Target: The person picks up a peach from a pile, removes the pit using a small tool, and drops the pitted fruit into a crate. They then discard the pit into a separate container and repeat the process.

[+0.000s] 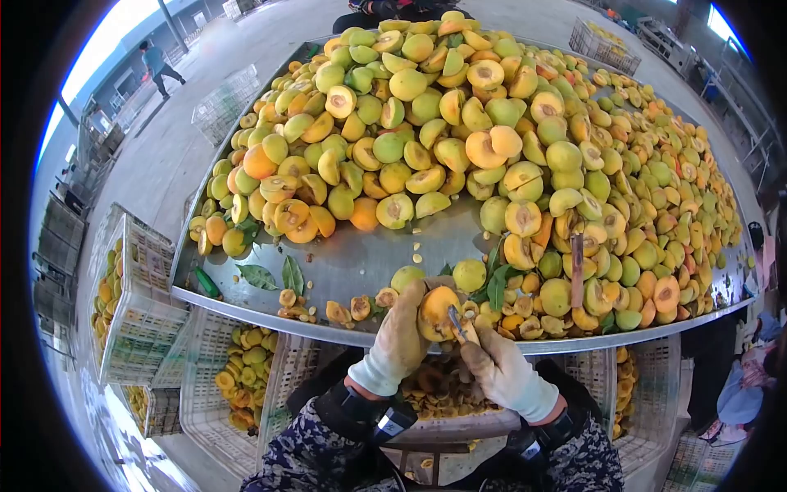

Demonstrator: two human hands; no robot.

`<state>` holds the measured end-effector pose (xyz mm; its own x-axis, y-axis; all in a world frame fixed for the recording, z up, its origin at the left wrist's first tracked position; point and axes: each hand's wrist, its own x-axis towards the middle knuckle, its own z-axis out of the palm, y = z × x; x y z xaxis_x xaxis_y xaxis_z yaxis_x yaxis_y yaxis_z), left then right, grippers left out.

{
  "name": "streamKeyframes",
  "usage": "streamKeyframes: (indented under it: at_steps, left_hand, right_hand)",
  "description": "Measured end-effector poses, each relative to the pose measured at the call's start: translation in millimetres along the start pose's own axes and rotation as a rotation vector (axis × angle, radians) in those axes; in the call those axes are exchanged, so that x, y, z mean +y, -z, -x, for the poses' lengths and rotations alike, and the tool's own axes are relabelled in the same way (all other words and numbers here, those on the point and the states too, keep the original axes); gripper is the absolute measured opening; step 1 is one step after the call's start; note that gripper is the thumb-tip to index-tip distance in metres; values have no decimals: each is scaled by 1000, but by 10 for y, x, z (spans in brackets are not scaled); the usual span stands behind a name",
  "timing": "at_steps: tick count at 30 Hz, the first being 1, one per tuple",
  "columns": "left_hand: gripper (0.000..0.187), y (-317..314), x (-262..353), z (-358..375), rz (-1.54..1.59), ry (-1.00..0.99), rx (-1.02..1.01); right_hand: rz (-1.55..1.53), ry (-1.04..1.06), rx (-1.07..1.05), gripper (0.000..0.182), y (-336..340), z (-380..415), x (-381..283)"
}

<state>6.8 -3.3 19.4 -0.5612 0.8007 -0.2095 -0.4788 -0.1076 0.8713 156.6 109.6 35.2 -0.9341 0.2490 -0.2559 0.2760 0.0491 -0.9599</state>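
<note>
My left hand, in a worn glove, is closed around a cut orange-yellow fruit just above the metal table's front edge. In my right hand, also gloved, is a small knife, whose blade touches the fruit's cut face. A large heap of whole and halved green-yellow fruit covers much of the metal table. Several small brown-centred pieces lie left of my hands near the edge. Under my hands is a crate of cut scraps.
Crates of fruit stand below the table on both sides, with more stacked crates at left. A wooden-handled tool rests on the heap. A green object lies at the left corner. One person walks behind; another sits across the table.
</note>
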Motion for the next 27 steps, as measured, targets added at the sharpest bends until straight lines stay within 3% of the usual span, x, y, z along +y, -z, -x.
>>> streamKeyframes:
  at_steps: [2, 5, 6, 9, 11, 15, 17, 20, 24, 26, 27]
  left_hand:
    - [41, 46, -50, -44, 442, 82, -47]
    - [37, 11, 58, -9, 547, 142, -13]
    - [37, 18, 61, -4, 546, 139, -13]
    - [36, 91, -42, 9, 358, 59, -37]
    - [38, 212, -208, -36, -85, -77, 13]
    - [42, 122, -95, -25, 152, 37, -9]
    - [47, 200, -149, -62, -216, -14, 15]
    - [49, 48, 114, 42, -362, -26, -33]
    - [51, 136, -16, -12, -321, 62, -13]
    - [47, 179, -233, -32, -302, -78, 225]
    - [47, 114, -118, 14, -305, -76, 222]
  right_hand:
    - [73, 24, 21, 45, 11, 8, 16]
    - [26, 24, 91, 39, 9, 13, -32]
    - [186, 139, 139, 35, 13, -1, -34]
    - [487, 302, 215, 29, 3, -21, -30]
    - [626, 345, 246, 27, -26, -30, -19]
    - [714, 322, 289, 24, -52, -31, -47]
    - [755, 322, 289, 23, -51, -34, -91]
    - [809, 340, 264, 25, -70, -47, -127]
    - [963, 339, 291, 29, -106, -73, -69]
    - [996, 330, 306, 29, -139, -54, -52]
    - [916, 304, 301, 28, -158, -44, -55]
